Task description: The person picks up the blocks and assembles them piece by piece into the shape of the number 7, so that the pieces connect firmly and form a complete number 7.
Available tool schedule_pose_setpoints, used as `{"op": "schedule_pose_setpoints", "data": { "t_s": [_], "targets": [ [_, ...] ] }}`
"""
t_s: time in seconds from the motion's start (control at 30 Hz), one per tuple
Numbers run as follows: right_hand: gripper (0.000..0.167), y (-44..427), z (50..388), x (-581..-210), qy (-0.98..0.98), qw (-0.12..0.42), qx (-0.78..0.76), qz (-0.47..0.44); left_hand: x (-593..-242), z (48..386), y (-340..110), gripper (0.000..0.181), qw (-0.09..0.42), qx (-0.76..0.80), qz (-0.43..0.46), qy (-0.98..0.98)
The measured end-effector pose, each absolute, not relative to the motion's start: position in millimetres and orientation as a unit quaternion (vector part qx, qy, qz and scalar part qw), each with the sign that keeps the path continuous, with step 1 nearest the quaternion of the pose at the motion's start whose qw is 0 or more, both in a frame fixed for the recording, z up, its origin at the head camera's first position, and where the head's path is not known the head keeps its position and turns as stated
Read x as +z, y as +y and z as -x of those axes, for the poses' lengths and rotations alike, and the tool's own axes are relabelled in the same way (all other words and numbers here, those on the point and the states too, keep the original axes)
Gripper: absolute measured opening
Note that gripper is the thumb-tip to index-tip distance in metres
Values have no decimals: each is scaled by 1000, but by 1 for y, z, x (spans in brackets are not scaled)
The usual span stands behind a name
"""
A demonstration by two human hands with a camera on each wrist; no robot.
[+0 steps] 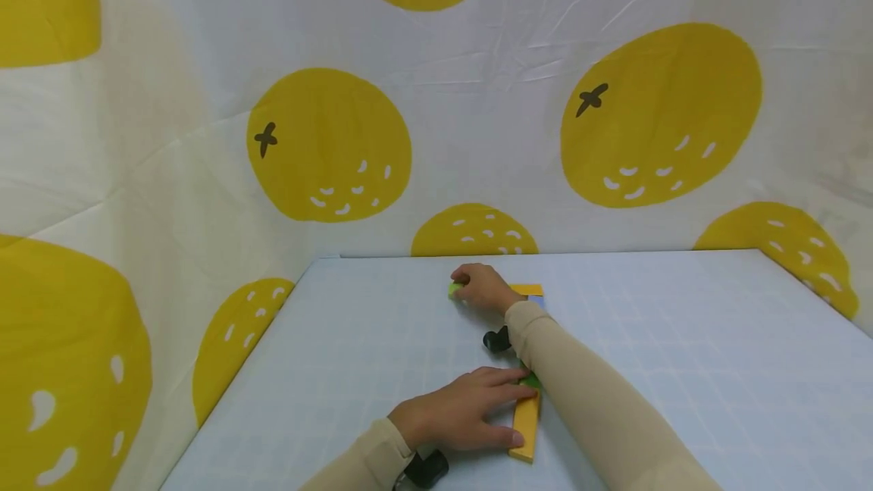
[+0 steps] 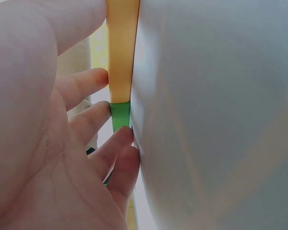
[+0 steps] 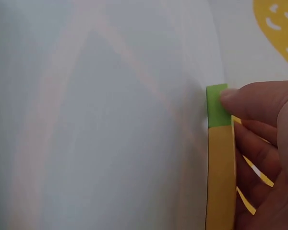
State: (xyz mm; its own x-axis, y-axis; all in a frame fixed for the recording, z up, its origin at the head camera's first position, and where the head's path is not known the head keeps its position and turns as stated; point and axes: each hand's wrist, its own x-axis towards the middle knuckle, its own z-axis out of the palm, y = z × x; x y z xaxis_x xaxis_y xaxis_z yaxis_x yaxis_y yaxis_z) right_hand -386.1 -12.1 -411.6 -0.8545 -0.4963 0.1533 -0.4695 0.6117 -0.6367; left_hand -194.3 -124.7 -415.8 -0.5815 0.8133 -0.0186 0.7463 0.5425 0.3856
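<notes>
My left hand (image 1: 470, 408) lies with spread, fairly straight fingers along an orange-yellow block (image 1: 525, 430) near the front of the table. Its thumb touches that block near the close end, and other fingertips reach a green block (image 2: 120, 116) that adjoins the far end. Farther back, my right hand (image 1: 484, 288) pinches a small light green block (image 3: 216, 106), with the thumb against its side. That block meets the end of a long yellow block (image 3: 221, 177), behind which the remaining fingers lie. A blue block (image 1: 536, 300) shows beside the right wrist, partly hidden by the sleeve.
The pale checked table (image 1: 382, 339) ends at the back against a hanging white cloth (image 1: 477, 135) with large yellow fruit prints. A black wrist camera (image 1: 496, 340) sits under the right wrist. The right forearm crosses over the middle of the row of blocks and hides it.
</notes>
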Motion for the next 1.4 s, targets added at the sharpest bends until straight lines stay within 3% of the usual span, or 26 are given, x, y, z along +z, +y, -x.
{"op": "schedule_pose_setpoints", "data": {
  "t_s": [1.1, 1.4],
  "targets": [
    [39, 18, 386, -412, 891, 12, -365, 270, -419, 197, -120, 61, 112, 168, -444, 873],
    [32, 38, 384, -401, 870, -31, -432, 236, -418, 196, -126, 61, 110, 176, -436, 876]
  ]
}}
